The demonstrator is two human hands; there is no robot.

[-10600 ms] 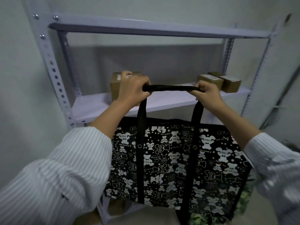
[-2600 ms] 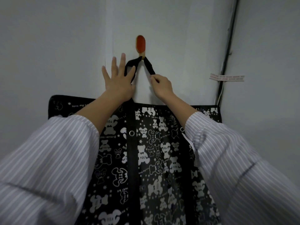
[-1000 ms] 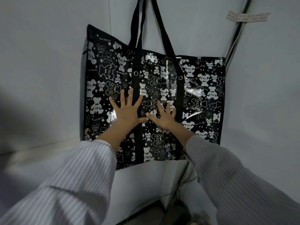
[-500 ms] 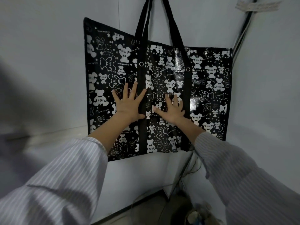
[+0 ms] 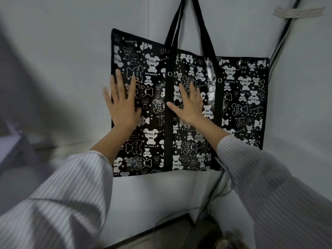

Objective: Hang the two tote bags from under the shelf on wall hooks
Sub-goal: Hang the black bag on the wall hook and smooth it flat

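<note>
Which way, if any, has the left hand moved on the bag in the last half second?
Yes: the left hand slid left across the tote bag, away from its left vertical strap, up to the bag's left edge.

Black bear-print tote bag (image 5: 239,105) hangs flat against wall, hook seemingly out of frame.
</note>
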